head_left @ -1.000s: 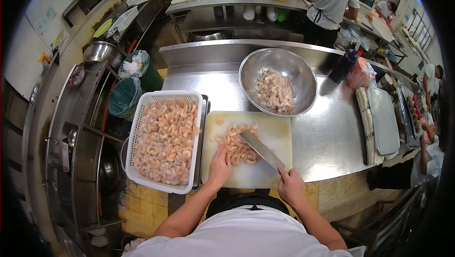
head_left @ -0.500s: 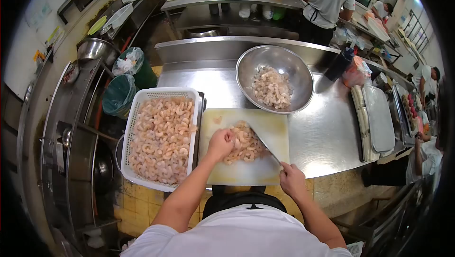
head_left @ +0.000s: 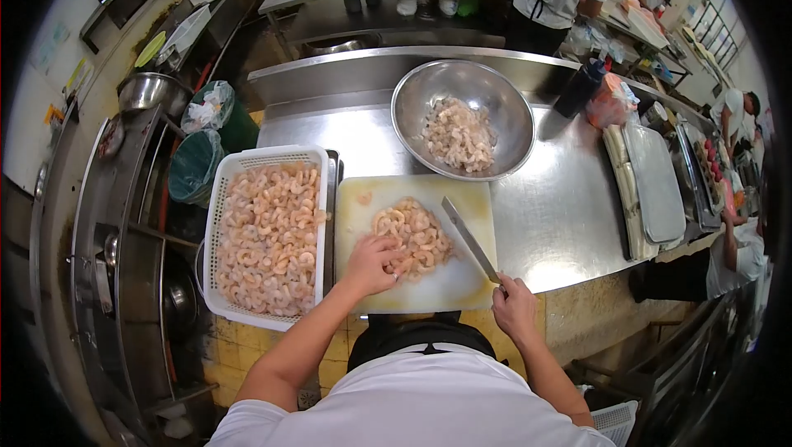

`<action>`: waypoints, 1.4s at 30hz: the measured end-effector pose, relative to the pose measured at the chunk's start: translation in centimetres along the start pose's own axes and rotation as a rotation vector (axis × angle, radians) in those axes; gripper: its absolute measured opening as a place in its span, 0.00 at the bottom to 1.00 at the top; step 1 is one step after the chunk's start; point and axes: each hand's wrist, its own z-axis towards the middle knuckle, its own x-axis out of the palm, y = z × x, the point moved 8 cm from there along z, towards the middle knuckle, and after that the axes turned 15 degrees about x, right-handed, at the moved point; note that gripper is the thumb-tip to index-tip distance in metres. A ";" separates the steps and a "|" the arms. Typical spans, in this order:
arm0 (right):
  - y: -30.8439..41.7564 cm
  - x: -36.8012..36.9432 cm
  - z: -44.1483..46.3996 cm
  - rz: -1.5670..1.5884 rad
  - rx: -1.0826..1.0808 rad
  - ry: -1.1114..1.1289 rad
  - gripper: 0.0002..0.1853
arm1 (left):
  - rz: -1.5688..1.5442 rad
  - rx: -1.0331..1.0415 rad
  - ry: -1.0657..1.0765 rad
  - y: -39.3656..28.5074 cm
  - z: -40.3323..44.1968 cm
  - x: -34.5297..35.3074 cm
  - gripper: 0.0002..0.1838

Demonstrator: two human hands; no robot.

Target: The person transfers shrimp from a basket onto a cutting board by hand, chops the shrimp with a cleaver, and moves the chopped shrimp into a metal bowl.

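One heap of pale pink peeled shrimp [head_left: 417, 237] lies on your rectangular white, yellow-stained cutting board [head_left: 471, 196], atop the stainless-steel counter [head_left: 569, 228]. Your left hand [head_left: 373, 264] is at the heap's near-left edge, grip half-curled; whether it has hold of any shrimp, I cannot tell. Your right hand [head_left: 513, 305] has its grip wrapped around the long-bladed steel cleaver [head_left: 470, 239], just right of the heap.
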 end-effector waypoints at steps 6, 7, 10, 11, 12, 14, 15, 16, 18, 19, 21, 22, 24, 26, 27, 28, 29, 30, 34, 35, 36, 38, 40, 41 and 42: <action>-0.7 -0.1 -0.2 -0.006 0.034 -0.009 0.20 | -0.065 -0.045 -0.011 -1.1 5.2 0.7 0.19; -0.8 -0.1 -0.2 -0.002 0.028 -0.015 0.20 | -0.012 0.027 0.036 -1.2 5.6 2.2 0.19; -0.8 0.2 -0.2 -0.013 0.045 0.004 0.19 | 0.064 0.127 0.157 -1.3 4.5 4.3 0.18; -0.3 0.3 -0.2 -0.017 0.032 0.000 0.19 | 0.076 0.143 0.195 -1.3 3.7 4.6 0.18; 0.2 0.4 -0.5 -0.020 0.022 -0.002 0.19 | 0.052 0.143 0.186 -1.7 3.2 4.1 0.17; 1.1 1.3 -1.2 -0.056 -0.024 0.012 0.19 | 0.002 0.142 0.172 -2.7 2.0 3.0 0.14; 1.6 2.0 -1.7 -0.088 -0.065 0.025 0.19 | -0.018 0.127 0.119 -3.1 1.7 2.1 0.13; 2.3 2.7 -2.2 -0.120 -0.110 0.040 0.19 | -0.034 0.109 0.065 -3.3 1.5 0.9 0.12; 3.5 2.9 -3.1 -0.131 -0.152 0.036 0.18 | -0.067 0.031 -0.041 -2.9 1.2 -1.9 0.10; 3.8 2.8 -3.1 -0.132 -0.163 0.029 0.18 | -0.085 -0.028 -0.091 -2.2 1.2 -3.5 0.09; 4.7 2.4 -2.2 -0.136 -0.203 -0.018 0.18 | -0.066 -0.143 -0.207 -0.5 0.6 -7.2 0.09; 5.4 2.1 -1.2 -0.137 -0.228 -0.057 0.19 | -0.030 -0.200 -0.267 0.4 0.0 -9.3 0.10; 7.4 2.1 1.0 -0.131 -0.289 -0.108 0.19 | 0.091 -0.373 -0.345 3.4 -2.2 -12.7 0.14; 9.5 2.7 3.4 -0.123 -0.356 -0.137 0.19 | 0.251 -0.606 -0.381 7.3 -5.3 -14.8 0.20; 10.1 3.4 4.0 -0.136 -0.391 -0.123 0.20 | 0.271 -0.802 -0.297 9.7 -6.9 -14.7 0.25; 10.7 4.2 4.6 -0.150 -0.425 -0.111 0.20 | 0.286 -0.995 -0.210 11.6 -8.5 -14.6 0.30; 11.2 4.8 4.7 -0.164 -0.458 -0.099 0.20 | 0.296 -1.186 -0.117 13.0 -10.3 -14.4 0.34; 11.3 5.3 4.5 -0.177 -0.456 -0.089 0.20 | 0.180 -1.212 -0.066 13.6 -10.5 -13.8 0.38; 10.3 6.2 2.3 -0.192 -0.429 -0.042 0.21 | -0.143 -1.224 -0.017 17.2 -11.8 -10.5 0.47; 9.9 6.1 2.0 -0.191 -0.406 -0.030 0.21 | -0.137 -1.218 -0.034 17.5 -12.0 -10.4 0.47; 9.7 6.0 1.8 -0.187 -0.382 -0.021 0.20 | -0.130 -1.210 -0.049 17.4 -11.6 -10.6 0.47; 9.3 5.3 1.4 -0.162 -0.338 -0.022 0.20 | -0.113 -1.226 -0.100 17.2 -11.5 -11.6 0.39; 8.9 4.5 1.2 -0.139 -0.291 -0.022 0.19 | -0.141 -1.219 -0.200 18.9 -13.3 -11.1 0.31; 8.6 4.0 1.1 -0.129 -0.266 -0.021 0.19 | -0.258 -1.208 -0.336 19.7 -14.2 -10.7 0.25; 8.3 3.6 1.1 -0.119 -0.240 -0.022 0.19 | -0.375 -1.189 -0.470 20.3 -14.9 -10.5 0.19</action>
